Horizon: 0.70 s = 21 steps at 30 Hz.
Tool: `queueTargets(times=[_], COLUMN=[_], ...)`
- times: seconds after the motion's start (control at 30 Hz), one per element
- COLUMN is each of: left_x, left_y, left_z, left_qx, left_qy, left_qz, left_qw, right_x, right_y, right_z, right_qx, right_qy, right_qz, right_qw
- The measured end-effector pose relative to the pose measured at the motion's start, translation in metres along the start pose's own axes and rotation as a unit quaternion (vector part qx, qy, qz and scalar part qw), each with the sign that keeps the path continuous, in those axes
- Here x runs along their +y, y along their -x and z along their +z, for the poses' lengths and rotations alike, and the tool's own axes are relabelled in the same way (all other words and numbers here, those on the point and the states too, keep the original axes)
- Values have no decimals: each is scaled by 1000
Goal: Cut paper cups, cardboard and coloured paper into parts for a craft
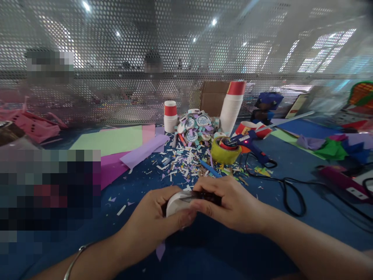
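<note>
My left hand (163,214) is closed around a small white round piece (175,204) that looks like the bottom of a paper cup. My right hand (230,202) grips a dark-handled tool (211,197), apparently scissors, mostly hidden by the fingers. Its grey tip lies against the white piece, and my right thumb meets that piece too. Both hands are close together above the blue tabletop (198,256). Just beyond them, many paper scraps (180,163) are scattered, with a blue pen-like stick (210,168) among them.
A pile of round grid-patterned pieces (192,124) stands between a short cup stack (170,116) and a tall one (233,107). A blue glue gun (252,146) leans on a yellow tape roll (224,151); its black cable (282,181) runs right. Coloured paper (110,140) lies left.
</note>
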State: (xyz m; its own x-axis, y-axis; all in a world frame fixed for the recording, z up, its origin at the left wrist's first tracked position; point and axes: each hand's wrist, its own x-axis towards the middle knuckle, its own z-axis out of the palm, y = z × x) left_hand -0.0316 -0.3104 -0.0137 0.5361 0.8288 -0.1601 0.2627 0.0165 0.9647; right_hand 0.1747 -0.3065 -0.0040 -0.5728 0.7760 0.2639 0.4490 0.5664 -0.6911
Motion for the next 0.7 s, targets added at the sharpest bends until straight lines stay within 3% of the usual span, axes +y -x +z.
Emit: queueTargets(times=[0.37, 0.7], left_x=[5, 3], left_y=[2, -2], left_z=[2, -12], left_qx=[-5, -51], left_qy=[17, 14], left_qz=[-29, -37], left_qw=[999, 998], right_x=[-1, 0], right_y=[-1, -1], right_z=[-2, -3], right_qx=[0, -27], right_qy=[19, 1], right_qz=[4, 20], right_qw=[1000, 999])
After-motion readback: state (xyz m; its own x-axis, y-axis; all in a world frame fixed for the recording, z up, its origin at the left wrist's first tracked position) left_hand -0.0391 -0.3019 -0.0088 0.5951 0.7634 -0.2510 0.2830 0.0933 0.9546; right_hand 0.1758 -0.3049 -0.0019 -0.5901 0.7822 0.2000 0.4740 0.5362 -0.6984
